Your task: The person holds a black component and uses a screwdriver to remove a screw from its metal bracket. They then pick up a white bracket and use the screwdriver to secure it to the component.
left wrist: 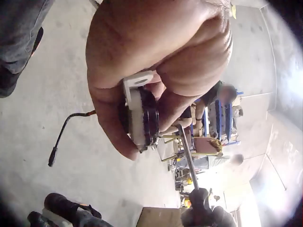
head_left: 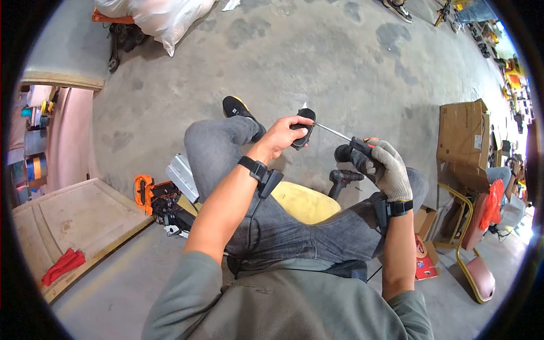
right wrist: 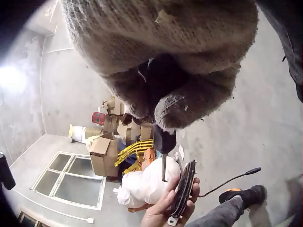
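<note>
In the head view my bare left hand (head_left: 279, 136) grips a flat, elongated black device (head_left: 304, 129) between thumb and fingers. A white bracket tab (left wrist: 137, 81) juts from its end in the left wrist view, and a thin black cable (right wrist: 227, 181) with a plug hangs off it. My right hand (head_left: 391, 170), in a grey knitted glove, holds a screwdriver (head_left: 334, 131) by its dark handle. The metal shaft points left, its tip right at the device's edge beside my left fingers. Part of the handle is hidden inside the gloved fingers.
Between my legs is a yellow seat (head_left: 306, 204), with a cordless drill (head_left: 343, 178) near it. A cardboard box (head_left: 463, 133) stands on the right. Orange and black gear (head_left: 161, 201) lies left of my leg, near a wooden panel (head_left: 85, 221). White sacks (head_left: 164, 20) lie ahead.
</note>
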Available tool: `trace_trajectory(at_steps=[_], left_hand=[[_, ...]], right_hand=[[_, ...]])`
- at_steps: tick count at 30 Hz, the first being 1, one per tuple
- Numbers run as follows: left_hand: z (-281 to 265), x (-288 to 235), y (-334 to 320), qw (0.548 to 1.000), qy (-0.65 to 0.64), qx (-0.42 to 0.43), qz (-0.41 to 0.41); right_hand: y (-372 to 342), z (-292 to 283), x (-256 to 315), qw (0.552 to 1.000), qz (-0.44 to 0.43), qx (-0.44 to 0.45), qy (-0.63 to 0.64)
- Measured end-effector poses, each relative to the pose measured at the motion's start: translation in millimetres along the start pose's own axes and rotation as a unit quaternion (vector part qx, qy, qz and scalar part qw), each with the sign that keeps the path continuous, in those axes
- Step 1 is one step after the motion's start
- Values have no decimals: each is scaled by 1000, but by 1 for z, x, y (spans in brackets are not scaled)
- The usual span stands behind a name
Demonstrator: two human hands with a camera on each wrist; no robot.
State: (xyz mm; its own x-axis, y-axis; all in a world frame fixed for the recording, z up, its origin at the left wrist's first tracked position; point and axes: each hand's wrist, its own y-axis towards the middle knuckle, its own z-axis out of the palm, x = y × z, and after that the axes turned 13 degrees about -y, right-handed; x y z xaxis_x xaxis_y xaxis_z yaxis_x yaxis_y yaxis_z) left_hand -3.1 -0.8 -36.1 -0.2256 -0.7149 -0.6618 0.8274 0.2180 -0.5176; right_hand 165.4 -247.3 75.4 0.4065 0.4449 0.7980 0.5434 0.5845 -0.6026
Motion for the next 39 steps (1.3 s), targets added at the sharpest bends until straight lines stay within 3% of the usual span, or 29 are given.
trace_trajectory(at_steps=[9,39], left_hand=[[-3,-1,2,999,-23,44,14],[-2,5,-7,998,-36,36,26]], right_hand=[[5,-1,-10,1000,-10,-12,3],[-10,7,-5,1000,-1,-3,1]])
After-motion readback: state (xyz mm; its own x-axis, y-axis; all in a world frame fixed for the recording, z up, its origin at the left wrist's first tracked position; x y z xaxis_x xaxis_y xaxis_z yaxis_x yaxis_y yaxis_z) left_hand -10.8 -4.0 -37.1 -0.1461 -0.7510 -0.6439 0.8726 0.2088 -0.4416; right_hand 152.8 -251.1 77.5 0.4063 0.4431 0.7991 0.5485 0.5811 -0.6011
